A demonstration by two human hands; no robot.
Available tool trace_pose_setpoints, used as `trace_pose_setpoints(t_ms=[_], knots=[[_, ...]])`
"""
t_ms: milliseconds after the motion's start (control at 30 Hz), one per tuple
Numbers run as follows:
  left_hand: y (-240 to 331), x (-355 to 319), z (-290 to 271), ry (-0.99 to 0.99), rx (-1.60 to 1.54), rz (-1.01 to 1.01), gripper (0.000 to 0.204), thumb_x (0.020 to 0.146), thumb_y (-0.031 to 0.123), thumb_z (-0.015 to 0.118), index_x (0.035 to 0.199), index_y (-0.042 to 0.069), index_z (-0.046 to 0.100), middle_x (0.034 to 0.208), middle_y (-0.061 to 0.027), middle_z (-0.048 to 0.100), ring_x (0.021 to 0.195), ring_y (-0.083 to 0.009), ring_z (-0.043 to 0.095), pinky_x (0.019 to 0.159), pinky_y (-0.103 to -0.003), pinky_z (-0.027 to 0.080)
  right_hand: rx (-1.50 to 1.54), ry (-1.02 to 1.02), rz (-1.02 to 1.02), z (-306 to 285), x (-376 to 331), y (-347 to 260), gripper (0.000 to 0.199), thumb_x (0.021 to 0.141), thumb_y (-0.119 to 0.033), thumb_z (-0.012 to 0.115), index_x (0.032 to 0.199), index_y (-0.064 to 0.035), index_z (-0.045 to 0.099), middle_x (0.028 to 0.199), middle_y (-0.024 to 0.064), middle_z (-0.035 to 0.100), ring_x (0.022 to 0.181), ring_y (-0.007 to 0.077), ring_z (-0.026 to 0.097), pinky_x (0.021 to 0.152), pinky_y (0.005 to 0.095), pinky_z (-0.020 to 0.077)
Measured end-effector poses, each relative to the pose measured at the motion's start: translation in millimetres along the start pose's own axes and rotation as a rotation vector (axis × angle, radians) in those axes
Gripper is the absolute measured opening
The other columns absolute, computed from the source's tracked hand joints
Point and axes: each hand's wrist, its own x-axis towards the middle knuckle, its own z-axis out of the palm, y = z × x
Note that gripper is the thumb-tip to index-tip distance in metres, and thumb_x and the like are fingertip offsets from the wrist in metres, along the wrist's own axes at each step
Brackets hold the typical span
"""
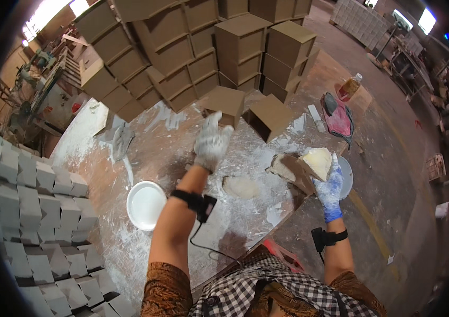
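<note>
My left hand (213, 141), in a white work glove, reaches forward over the table with its fingers stretched. Its fingertips are at a closed-looking brown box (227, 103); whether they touch it I cannot tell. Right beside that lies a second brown box (273, 119), with its open side facing me. At the table's right edge, my right hand (331, 187), in a blue-and-white glove, grips a cream-coloured sponge-like block (317, 162). Under the block is a brown piece (294, 171) with a whitish smear. A grey bowl (347, 177) shows partly behind this hand.
Brown boxes (240, 47) stand stacked at the back. A white bowl (146, 205), a pale flat pad (240, 187) and a grey glove (123, 141) lie on the smeared table (177, 153). Right: bottle (350, 87), pink cloth (339, 119). Grey blocks (45, 211) are stacked left.
</note>
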Motion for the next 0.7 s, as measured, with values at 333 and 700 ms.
trace_pose_setpoints(t_ms=[333,700], knots=[[21.5,148.6,33.1,-0.477,0.657,0.092,0.057,0.069,0.036,0.061,0.116,0.005,0.050,0.121,-0.0142,0.048,0.116,-0.0275,0.042,0.096,-0.035,0.037,-0.702,-0.221,0.043,18.6,55.7,8.4,0.118,0.053,-0.052,0.074,0.137,0.0012,0.011,0.126,0.0131,0.039,0.115,0.0270,0.039,0.096,0.0464,0.0282],[28.4,167.5,32.6,-0.782,0.887,0.159,0.081,0.057,0.050,0.069,0.121,0.006,0.047,0.124,-0.0132,0.048,0.113,-0.0284,0.046,0.094,-0.036,0.038,-0.226,-0.652,-0.564,77.0,-28.7,-61.5,0.049,0.082,-0.036,0.046,0.119,-0.0035,0.042,0.119,0.0121,0.047,0.113,0.0245,0.042,0.094,0.0344,0.0338]])
